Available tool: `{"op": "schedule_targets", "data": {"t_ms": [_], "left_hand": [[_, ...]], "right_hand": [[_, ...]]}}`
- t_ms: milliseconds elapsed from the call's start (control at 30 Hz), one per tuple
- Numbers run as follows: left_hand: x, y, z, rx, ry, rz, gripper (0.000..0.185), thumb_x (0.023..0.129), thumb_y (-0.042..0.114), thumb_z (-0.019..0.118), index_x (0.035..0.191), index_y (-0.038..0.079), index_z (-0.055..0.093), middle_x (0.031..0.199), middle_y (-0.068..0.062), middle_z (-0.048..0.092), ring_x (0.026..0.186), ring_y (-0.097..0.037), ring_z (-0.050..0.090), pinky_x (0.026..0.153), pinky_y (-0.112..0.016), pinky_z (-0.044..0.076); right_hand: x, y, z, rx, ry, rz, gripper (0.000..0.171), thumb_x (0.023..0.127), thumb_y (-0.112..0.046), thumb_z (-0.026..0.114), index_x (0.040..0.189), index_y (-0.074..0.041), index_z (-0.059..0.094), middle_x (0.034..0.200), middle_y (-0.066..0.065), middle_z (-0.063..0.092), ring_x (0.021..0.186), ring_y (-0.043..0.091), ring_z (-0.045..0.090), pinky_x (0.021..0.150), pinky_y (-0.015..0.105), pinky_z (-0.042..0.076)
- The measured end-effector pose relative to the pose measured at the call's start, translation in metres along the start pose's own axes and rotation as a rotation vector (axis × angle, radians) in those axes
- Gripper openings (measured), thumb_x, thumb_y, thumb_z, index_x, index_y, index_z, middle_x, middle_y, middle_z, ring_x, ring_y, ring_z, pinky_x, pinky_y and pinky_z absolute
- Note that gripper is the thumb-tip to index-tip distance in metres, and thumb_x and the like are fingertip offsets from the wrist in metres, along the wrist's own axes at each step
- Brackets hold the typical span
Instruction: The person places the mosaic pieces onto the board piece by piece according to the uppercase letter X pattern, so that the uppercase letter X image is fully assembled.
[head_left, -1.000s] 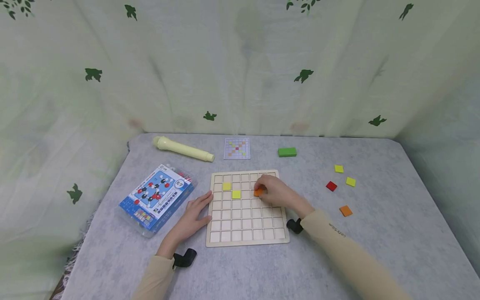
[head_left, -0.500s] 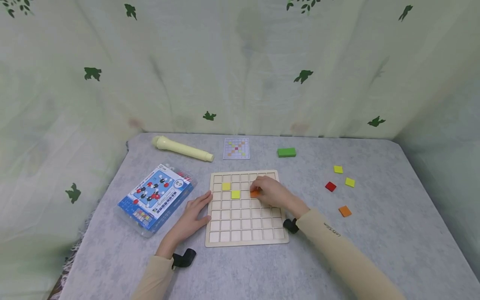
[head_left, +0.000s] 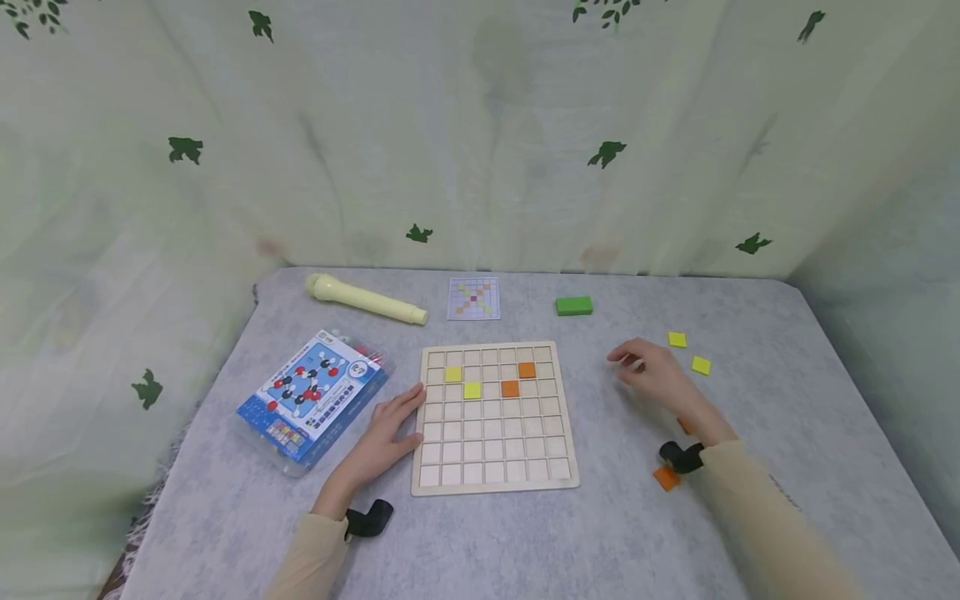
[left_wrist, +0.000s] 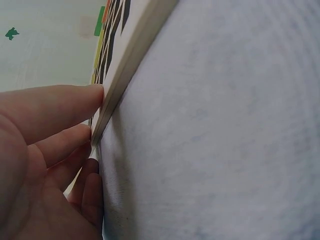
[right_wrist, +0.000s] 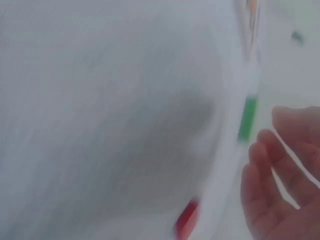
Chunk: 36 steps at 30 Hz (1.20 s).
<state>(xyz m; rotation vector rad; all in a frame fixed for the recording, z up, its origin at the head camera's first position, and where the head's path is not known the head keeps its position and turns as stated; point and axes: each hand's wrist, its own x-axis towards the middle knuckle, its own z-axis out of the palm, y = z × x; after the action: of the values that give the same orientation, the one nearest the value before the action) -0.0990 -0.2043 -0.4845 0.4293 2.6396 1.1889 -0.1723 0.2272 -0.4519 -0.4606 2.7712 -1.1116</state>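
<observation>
Loosely extended left hand (head_left: 384, 433) touching board (head_left: 492, 431), relaxed right hand (head_left: 659, 379), probable red tile (right_wrist: 187, 220), right-wrist view only

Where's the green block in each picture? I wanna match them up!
Head view: green block, just above and right of the wooden board.
Left wrist view: green block, small, near the top, left of the middle.
Right wrist view: green block, blurry, right side, about halfway down.
Shared landmark: the wooden board, blurred at top right in the right wrist view.
</observation>
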Motion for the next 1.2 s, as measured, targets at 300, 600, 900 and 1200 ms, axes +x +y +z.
{"op": "schedule_targets", "data": {"t_ms": [300,600,900,1200], "left_hand": [[-0.002,-0.001,-0.001,0.007,0.005,-0.005,0.064,0.092,0.006,0.061,0.149,0.002,0.031,0.156,-0.012,0.022,0.132,-0.032,0.023,0.101,-0.053,0.026],[-0.001,-0.001,0.0,0.006,0.005,0.001,0.064,0.092,0.008,0.061,0.149,0.003,0.031,0.157,-0.011,0.022,0.13,-0.031,0.025,0.1,-0.052,0.028],[0.001,0.0,0.0,0.004,-0.007,-0.015,0.065,0.092,0.007,0.061,0.149,0.004,0.03,0.157,-0.01,0.021,0.129,-0.03,0.025,0.1,-0.052,0.028],[0.0,-0.001,0.0,-0.002,-0.004,-0.012,0.065,0.092,0.006,0.061,0.149,0.003,0.03,0.157,-0.01,0.021,0.128,-0.03,0.025,0.099,-0.051,0.028]], "right_hand": [[-0.021,0.047,-0.024,-0.155,0.038,0.073,0.021,0.082,0.002,0.069,0.102,0.003,0.064,0.103,0.02,0.057,0.092,0.034,0.054,0.08,0.049,0.045],[0.002,0.0,0.01,-0.042,-0.015,-0.004,0.021,0.082,0.004,0.068,0.103,-0.001,0.064,0.101,0.01,0.06,0.092,0.026,0.057,0.081,0.043,0.047],[0.026,-0.075,0.075,0.04,-0.203,-0.226,0.019,0.082,-0.001,0.071,0.099,-0.008,0.066,0.096,-0.003,0.06,0.088,0.015,0.055,0.078,0.032,0.047],[0.039,-0.106,0.112,-0.092,-0.277,-0.385,0.017,0.083,0.002,0.067,0.096,-0.008,0.068,0.093,-0.002,0.06,0.084,0.014,0.049,0.075,0.028,0.043]]}}
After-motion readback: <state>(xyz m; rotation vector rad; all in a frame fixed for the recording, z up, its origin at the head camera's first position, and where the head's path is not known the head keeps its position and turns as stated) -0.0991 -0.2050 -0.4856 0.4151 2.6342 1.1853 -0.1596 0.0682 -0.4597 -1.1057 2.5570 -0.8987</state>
